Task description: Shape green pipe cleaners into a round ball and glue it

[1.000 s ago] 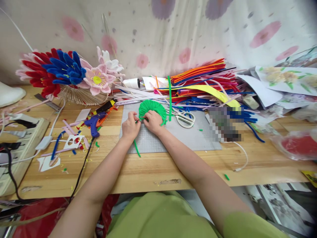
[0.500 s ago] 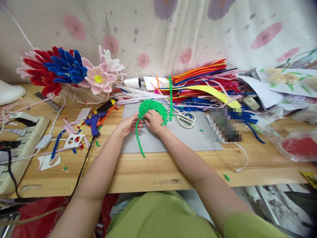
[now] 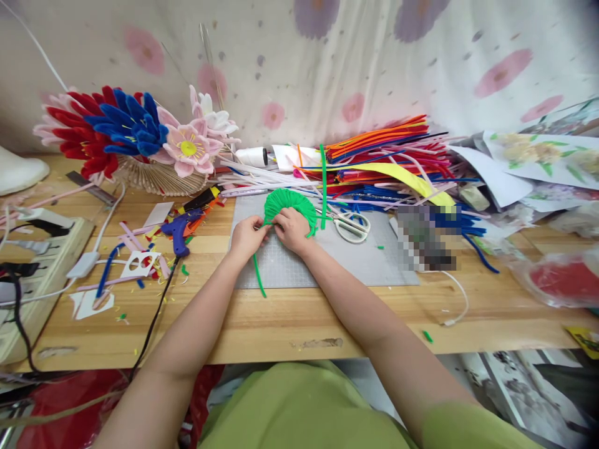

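Note:
A round fan of green pipe cleaners (image 3: 287,201) lies on the grey cutting mat (image 3: 355,259). My right hand (image 3: 292,229) presses down on its lower half with curled fingers. Just to its left, my left hand (image 3: 247,237) is closed in a pinch on a loose green pipe cleaner (image 3: 257,277), whose tail runs down from under my fist over the mat's front edge onto the wooden table. Both hands touch at the fan's lower left rim.
White-handled scissors (image 3: 349,224) lie right of the fan. A heap of coloured pipe cleaners (image 3: 384,156) fills the back. A blue glue gun (image 3: 178,231) and paper scraps sit left, pipe-cleaner flowers (image 3: 131,131) in a basket far left, printed sheets (image 3: 538,156) right.
My left hand drew back from an open reach to a closed pinch at the fan's rim. The green tail shifted slightly left and shorter. My right hand stayed on the fan.

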Demonstrator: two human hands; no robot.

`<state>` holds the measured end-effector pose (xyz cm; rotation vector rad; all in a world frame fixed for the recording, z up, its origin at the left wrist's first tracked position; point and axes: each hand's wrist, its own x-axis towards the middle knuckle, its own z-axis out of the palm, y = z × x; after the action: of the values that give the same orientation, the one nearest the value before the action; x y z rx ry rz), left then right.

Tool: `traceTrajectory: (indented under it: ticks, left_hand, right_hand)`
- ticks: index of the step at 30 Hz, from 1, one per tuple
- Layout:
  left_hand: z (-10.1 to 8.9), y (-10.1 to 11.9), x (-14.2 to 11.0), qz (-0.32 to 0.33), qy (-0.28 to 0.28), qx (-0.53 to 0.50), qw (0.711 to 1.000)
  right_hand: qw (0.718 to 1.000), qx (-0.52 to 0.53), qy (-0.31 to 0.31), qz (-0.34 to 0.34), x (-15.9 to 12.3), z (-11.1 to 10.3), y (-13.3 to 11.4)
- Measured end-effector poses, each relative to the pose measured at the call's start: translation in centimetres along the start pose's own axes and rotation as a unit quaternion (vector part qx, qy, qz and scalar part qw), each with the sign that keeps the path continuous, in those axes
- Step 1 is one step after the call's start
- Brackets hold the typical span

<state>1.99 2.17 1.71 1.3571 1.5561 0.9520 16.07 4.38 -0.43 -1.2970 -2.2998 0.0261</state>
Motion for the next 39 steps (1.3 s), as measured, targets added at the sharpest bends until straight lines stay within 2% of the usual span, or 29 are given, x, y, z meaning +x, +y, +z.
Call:
traceTrajectory:
  ticks: [2, 5, 7, 8, 10, 11, 13, 14, 16, 18, 26, 28, 32, 39]
  left_hand:
    - [-0.2, 0.1, -0.2, 0.049, 0.025, 0.114, 0.992]
    - [-0.2, 0.4, -0.6, 0.129, 0.07, 0.262, 0.954]
    - [-0.1, 0.5, -0.6, 0.156, 0.093, 0.295, 0.938]
    - [0.0, 0.5, -0.6, 0.152, 0.1, 0.29, 0.94]
    - [0.0, 0.5, -0.5, 0.107, 0.088, 0.252, 0.958]
    - [-0.1, 0.5, -0.5, 0.067, 0.063, 0.216, 0.972]
    - [-0.4, 0.7, -0.4, -0.036, -0.015, 0.098, 0.994]
    - [-0.7, 0.8, -0.3, -0.086, -0.057, 0.023, 0.994]
    - [-1.3, 1.1, -0.3, -0.161, -0.12, -0.117, 0.973]
    - [-1.8, 1.4, -0.3, -0.208, -0.156, -0.206, 0.944]
    - [-2.2, 1.3, 0.2, -0.313, -0.208, -0.317, 0.871]
    - [-2.3, 1.3, 0.2, -0.322, -0.21, -0.343, 0.857]
    - [-2.2, 1.6, 0.1, -0.323, -0.18, -0.392, 0.842]
    - [-0.6, 2.6, -0.9, -0.317, -0.058, -0.429, 0.844]
  right_hand:
    - [1.0, -0.002, 0.0, -0.004, -0.1, 0.0, -0.1]
    - [1.0, -0.001, -0.005, -0.011, -0.1, 0.0, -0.1]
    - [1.0, 0.004, -0.009, -0.009, 0.0, 0.0, -0.1]
    - [1.0, 0.006, -0.008, -0.004, 0.0, 0.0, -0.1]
    - [1.0, 0.009, -0.004, 0.007, 0.0, -0.1, -0.1]
    - [1.0, 0.01, -0.001, 0.01, 0.0, -0.1, -0.1]
    - [1.0, 0.009, 0.001, 0.01, -0.1, -0.2, -0.1]
    - [1.0, 0.008, 0.002, 0.007, -0.1, -0.2, -0.2]
    - [1.0, 0.007, 0.007, 0.005, -0.2, -0.3, -0.2]
    - [1.0, 0.006, 0.009, 0.005, -0.2, -0.4, -0.3]
    - [1.0, 0.008, 0.011, -0.007, -0.2, -0.2, -0.1]
    - [1.0, 0.011, 0.014, -0.007, -0.2, -0.1, 0.0]
    - [1.0, 0.015, 0.02, -0.006, -0.2, 0.0, 0.1]
    - [1.0, 0.019, 0.018, 0.013, -0.2, -0.3, -0.1]
